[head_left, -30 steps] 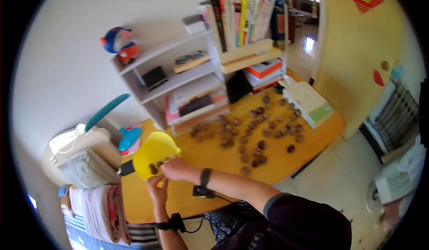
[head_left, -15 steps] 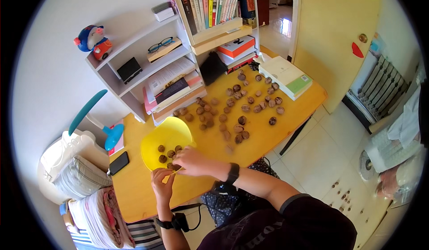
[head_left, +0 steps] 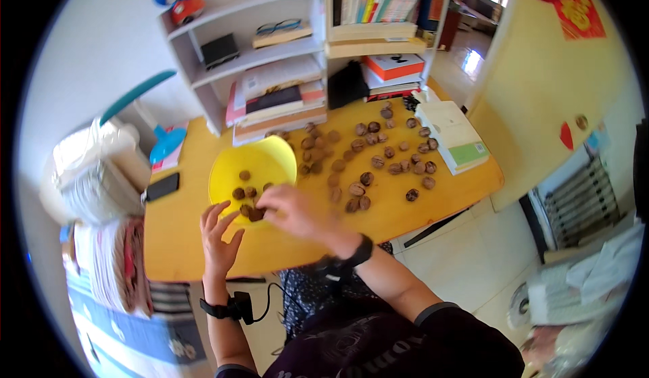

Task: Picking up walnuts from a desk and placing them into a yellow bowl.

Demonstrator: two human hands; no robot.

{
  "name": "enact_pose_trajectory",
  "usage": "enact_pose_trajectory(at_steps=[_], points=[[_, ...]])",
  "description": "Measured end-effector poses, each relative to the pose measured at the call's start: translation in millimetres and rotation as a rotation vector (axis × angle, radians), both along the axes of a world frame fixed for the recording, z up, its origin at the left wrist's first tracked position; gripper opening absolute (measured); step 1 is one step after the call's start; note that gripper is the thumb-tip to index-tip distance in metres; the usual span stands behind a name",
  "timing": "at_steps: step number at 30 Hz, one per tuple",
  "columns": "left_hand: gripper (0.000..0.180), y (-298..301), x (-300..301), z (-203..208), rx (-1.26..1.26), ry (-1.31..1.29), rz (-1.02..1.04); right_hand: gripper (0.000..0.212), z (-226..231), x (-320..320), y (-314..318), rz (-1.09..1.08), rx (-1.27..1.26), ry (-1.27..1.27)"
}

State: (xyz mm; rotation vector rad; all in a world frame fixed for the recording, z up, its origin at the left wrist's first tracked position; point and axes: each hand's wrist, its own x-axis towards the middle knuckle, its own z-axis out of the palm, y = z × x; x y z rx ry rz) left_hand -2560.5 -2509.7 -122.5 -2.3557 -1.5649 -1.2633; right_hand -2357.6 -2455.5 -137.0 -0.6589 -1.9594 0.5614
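Note:
A yellow bowl (head_left: pixel 226 165) stands on the left half of the wooden table, with several brown walnuts (head_left: pixel 238 193) inside it. My left hand (head_left: pixel 220 239) is just in front of the bowl's near rim, its fingers spread and nothing in them. Smeared by motion, my right hand (head_left: pixel 297 212) reaches over the near right rim with its fingertips beside the walnuts at the bowl's front. Whether those fingers hold a nut is not clear. More walnuts (head_left: pixel 357 189) lie scattered over the table to the right of the bowl.
A white and green book (head_left: pixel 453 135) lies at the table's right end. Behind stands a white shelf (head_left: pixel 263 60) with books, glasses and a figurine. A blue lamp (head_left: pixel 167 145) and a black phone (head_left: pixel 163 187) are at the left end. A yellow door (head_left: pixel 541 108) is on the right.
My left hand has come away from the bowl's rim and opened. The right hand is still at the bowl's near side, now more blurred. The whole view has shifted.

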Motion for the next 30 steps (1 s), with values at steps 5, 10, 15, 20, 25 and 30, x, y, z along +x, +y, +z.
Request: enact_pose_trajectory(at_steps=[5, 10, 15, 20, 25, 30], points=[[0.034, -27.9, 54.6, -12.2, -0.274, -0.292, -0.083, 0.021, -0.5, 88.1, 0.7, -0.266, -0.248, 0.068], [0.045, 0.6, 114.8, -57.1, -0.55, -0.214, -0.15, 0.028, -23.1, 100.1, -37.6, -0.243, -0.36, -0.243], [0.04, 28.9, 139.5, -89.6, -0.465, -0.072, -0.095, 0.027, -47.6, 94.4, -35.4, -0.302, -0.269, -0.319], [0.034, 37.7, 143.7, -101.5, -0.457, -0.058, -0.116, 0.029, -56.2, 88.5, -29.7, -0.304, -0.296, -0.345], [0.037, 23.6, 146.3, -74.6, -0.437, -0.23, -0.172, 0.025, -43.3, 92.5, -29.5, -0.257, -0.307, -0.157], [0.046, 19.2, 124.7, 0.0, -0.162, -0.2, -0.156, 0.03, 31.4, 75.6, -20.5, -0.216, -0.253, -0.04]])
